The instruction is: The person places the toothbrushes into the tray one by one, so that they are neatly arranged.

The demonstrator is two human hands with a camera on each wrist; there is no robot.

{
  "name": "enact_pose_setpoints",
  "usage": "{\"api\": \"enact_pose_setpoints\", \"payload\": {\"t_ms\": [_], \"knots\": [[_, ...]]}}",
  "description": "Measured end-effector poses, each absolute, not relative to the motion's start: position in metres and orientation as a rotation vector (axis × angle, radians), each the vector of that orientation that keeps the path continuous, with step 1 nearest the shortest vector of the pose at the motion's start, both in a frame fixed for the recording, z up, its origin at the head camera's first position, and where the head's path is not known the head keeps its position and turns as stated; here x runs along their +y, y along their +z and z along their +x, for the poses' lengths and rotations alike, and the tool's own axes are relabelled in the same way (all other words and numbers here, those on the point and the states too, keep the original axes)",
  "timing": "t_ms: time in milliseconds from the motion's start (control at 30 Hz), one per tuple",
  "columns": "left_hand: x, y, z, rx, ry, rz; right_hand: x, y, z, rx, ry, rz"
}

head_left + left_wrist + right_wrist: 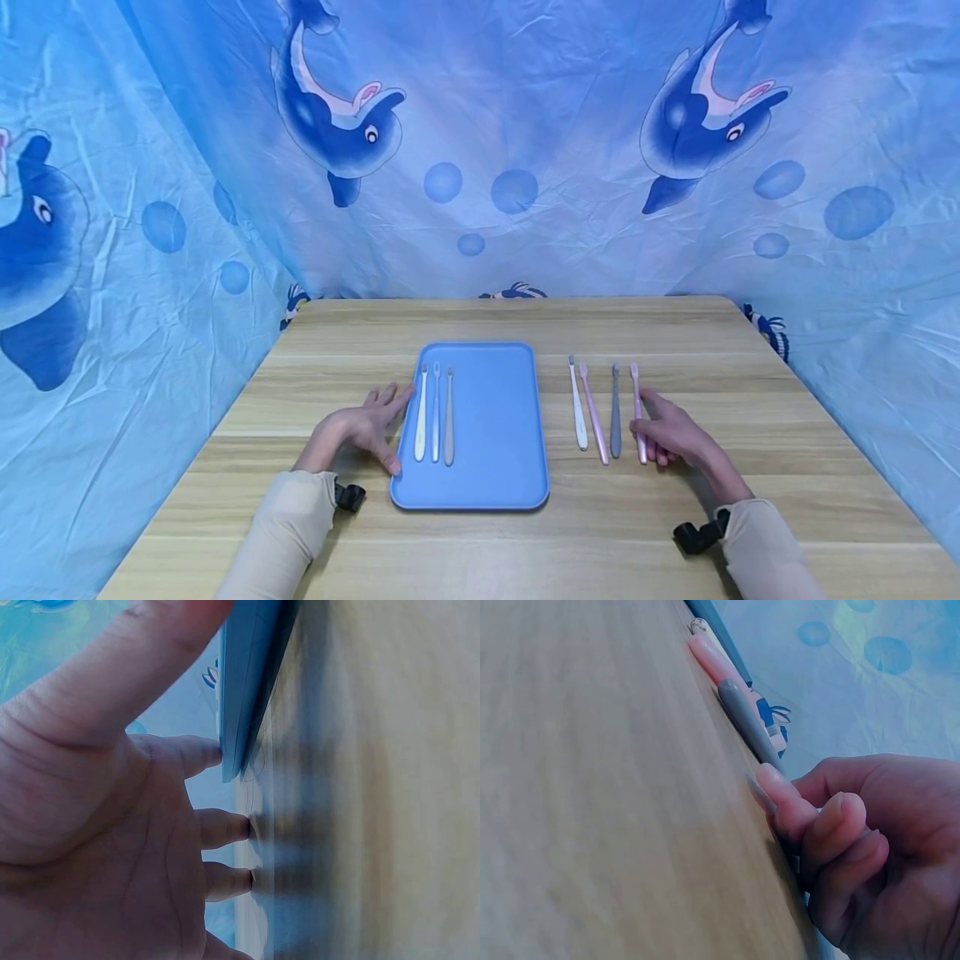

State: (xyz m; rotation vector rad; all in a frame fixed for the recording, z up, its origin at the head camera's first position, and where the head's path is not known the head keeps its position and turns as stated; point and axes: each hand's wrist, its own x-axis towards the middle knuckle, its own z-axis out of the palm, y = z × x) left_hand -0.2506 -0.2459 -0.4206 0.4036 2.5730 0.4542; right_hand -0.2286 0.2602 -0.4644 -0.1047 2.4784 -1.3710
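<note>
My left hand [369, 423] is spread at the left rim of the blue tray [495, 425], thumb and forefinger on its edge. In the left wrist view its other fingertips reach down to the tabletop. On the tray's left half lie a cream toothbrush [421, 425], a light blue one [436, 425] and a grey one [449, 429], side by side. My right hand [675, 432] pinches a pink toothbrush [638, 408] by its handle, close over the table. In the right wrist view its pink handle end [769, 776] shows beside the curled fingers.
Left of the right hand, a white toothbrush [577, 412], another pink toothbrush [595, 417] and a dark grey toothbrush [616, 417] lie on the wooden table [480, 554]. A blue dolphin-print curtain [480, 125] hangs behind the table and along its sides.
</note>
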Motion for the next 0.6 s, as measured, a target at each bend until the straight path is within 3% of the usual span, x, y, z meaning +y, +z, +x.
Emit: {"api": "enact_pose_setpoints", "payload": {"t_ms": [600], "knots": [[-0.2469, -0.4206, -0.2492, 2.574, 0.456, 0.416, 0.2606, -0.4651, -0.2296, 2.305, -1.578, -0.042]]}}
